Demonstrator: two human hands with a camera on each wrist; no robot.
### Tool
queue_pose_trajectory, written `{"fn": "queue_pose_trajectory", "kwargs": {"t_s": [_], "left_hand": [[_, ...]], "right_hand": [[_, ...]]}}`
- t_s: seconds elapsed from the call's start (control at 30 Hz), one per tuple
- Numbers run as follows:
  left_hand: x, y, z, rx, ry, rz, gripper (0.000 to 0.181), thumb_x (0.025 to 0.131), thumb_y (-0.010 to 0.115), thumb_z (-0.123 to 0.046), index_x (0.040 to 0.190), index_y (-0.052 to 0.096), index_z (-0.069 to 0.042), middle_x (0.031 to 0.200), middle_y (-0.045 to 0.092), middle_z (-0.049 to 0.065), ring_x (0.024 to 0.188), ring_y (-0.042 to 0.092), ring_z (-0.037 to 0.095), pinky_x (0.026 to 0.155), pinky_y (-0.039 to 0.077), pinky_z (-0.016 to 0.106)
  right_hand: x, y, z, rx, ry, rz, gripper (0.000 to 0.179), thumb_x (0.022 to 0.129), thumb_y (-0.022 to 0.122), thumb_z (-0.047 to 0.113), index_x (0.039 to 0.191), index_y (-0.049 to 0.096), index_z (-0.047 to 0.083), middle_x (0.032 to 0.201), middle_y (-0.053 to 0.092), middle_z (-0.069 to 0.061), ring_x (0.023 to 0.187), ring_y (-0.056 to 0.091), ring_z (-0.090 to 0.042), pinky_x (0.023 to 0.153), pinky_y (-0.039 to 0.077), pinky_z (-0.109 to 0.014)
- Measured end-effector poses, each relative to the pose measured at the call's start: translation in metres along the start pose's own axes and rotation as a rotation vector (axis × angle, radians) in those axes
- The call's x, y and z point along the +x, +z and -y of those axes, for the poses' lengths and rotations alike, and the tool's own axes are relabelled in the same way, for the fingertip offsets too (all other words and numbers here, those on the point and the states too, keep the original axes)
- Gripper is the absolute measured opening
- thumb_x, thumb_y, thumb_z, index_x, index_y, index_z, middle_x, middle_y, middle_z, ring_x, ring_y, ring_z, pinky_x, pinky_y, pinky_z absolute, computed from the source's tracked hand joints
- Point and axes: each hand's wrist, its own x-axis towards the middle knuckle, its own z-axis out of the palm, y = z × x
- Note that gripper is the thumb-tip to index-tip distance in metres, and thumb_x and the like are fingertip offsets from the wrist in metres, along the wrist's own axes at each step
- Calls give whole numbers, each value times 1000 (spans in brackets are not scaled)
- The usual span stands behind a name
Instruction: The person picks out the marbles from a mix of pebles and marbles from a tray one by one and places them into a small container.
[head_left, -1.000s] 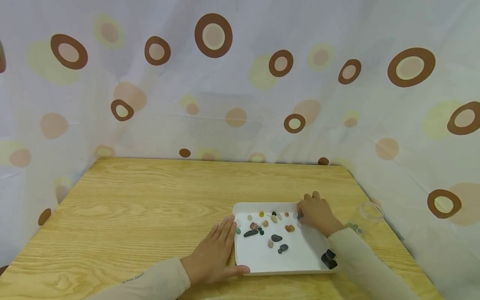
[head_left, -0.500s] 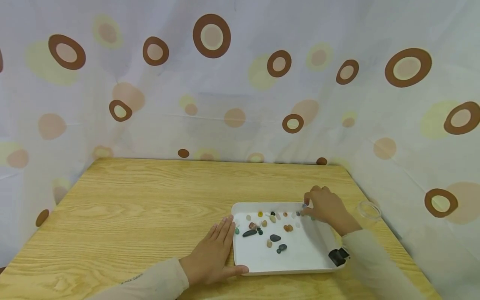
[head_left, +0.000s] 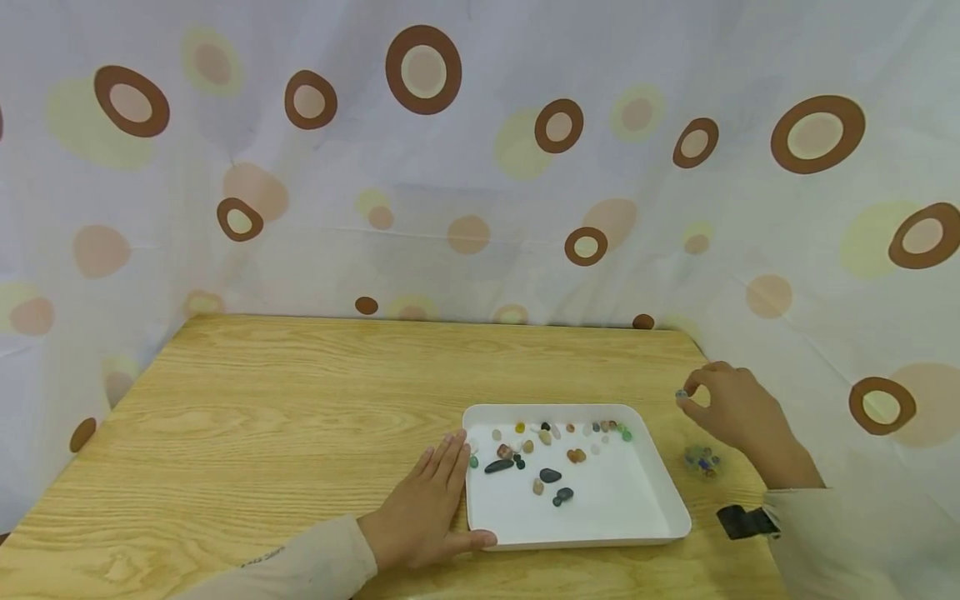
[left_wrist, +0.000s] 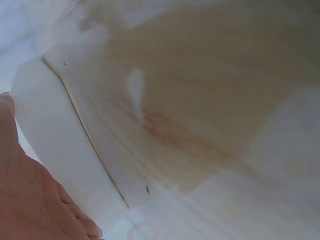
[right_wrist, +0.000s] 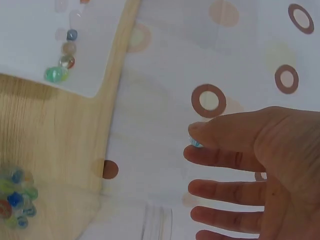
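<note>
A small clear-blue glass marble (right_wrist: 195,142) is pinched between the thumb and index finger of my right hand (head_left: 738,412), to the right of the white tray (head_left: 600,517). In the right wrist view the other fingers are spread. Below that hand stands a clear jar (right_wrist: 159,222), partly hidden, with several coloured marbles (head_left: 702,461) at its bottom. My left hand (head_left: 427,508) lies with straight fingers along the tray's left wall, its thumb by the front rim. The left wrist view shows part of this hand (left_wrist: 35,200) against the tray's white outer wall (left_wrist: 65,140).
Dark pebbles (head_left: 551,476), tan and orange stones (head_left: 577,456) and other small pieces lie scattered in the tray. Several marbles (right_wrist: 55,74) sit near its back right corner. The wooden table (head_left: 300,400) meets a patterned curtain (head_left: 450,183) at the back and right.
My right hand has picked a marble from the tray's back right corner and carried it right, above the jar. My left hand has stayed at the tray.
</note>
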Motion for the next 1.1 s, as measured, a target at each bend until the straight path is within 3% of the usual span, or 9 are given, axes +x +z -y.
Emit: {"fn": "queue_pose_trajectory", "kwargs": {"t_s": [0.17,0.27,0.43,0.67,1.1], "left_hand": [[0,0,0,-6,0,-4,108,85,26,-81,151,15,4,159,4,21,147,9,33,116,19,48],[0,0,0,-9,-1,-5,108,85,26,-81,151,15,4,159,4,21,147,8,33,116,18,48],[0,0,0,-12,0,-4,108,85,26,-80,151,15,4,159,4,21,147,8,33,116,18,48],[0,0,0,-17,8,-8,108,85,27,-79,151,14,5,159,5,22,147,8,34,116,19,49],[-1,-2,-1,-15,2,-9,106,86,31,-78,151,15,5,158,6,23,146,10,34,116,20,48]], "right_hand": [[-17,-11,-21,28,60,-13,28,90,65,26,101,68,1,124,48,-39,90,55,-55,58,50,-51],[-26,-15,-31,41,92,-15,30,91,64,26,102,67,-2,124,46,-41,73,59,-43,50,47,-42],[-35,-17,-41,43,142,30,35,92,63,29,106,65,-4,123,44,-44,60,55,-27,46,41,-34],[-38,-12,-47,67,171,79,39,93,60,33,107,64,-3,124,42,-45,59,52,-22,46,40,-32],[-38,-11,-48,73,164,67,32,95,59,28,103,66,-2,120,45,-45,58,49,-22,48,39,-34]]}}
